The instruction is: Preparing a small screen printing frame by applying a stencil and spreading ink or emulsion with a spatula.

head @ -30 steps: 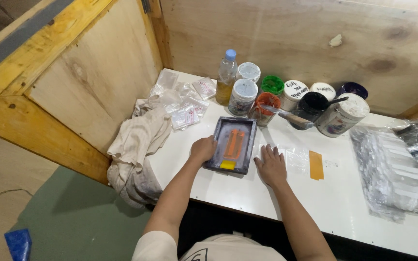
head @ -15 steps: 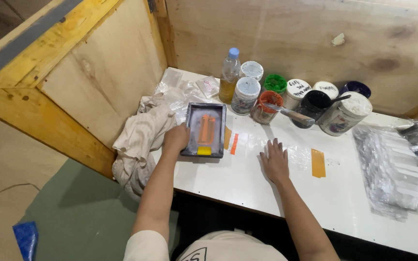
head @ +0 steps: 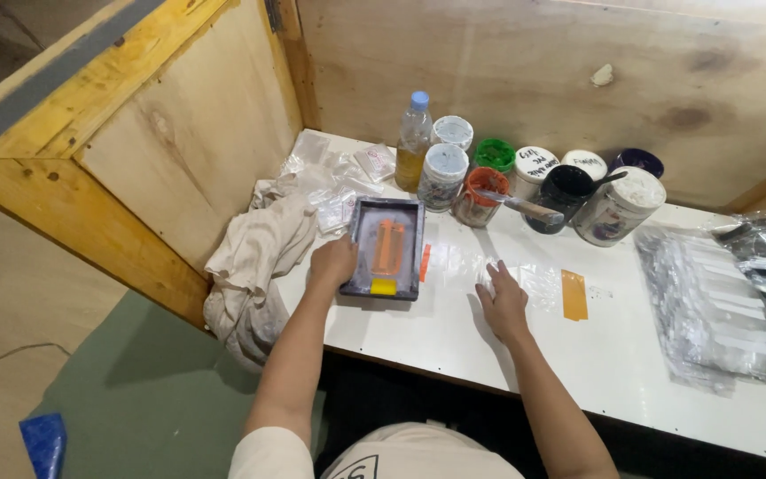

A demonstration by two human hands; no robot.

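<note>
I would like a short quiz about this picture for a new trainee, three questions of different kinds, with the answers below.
1. True or false: the left hand rests on the small grey frame with the orange patch.
2. What lies under the right hand? A) a brush B) a clear plastic sheet C) a jar lid
3. Fill in: the pale cloth hangs over the ____ end of the white table.

Key
1. True; the hand lies on the frame's left edge.
2. B; the palm is flat, fingers spread.
3. left
</note>
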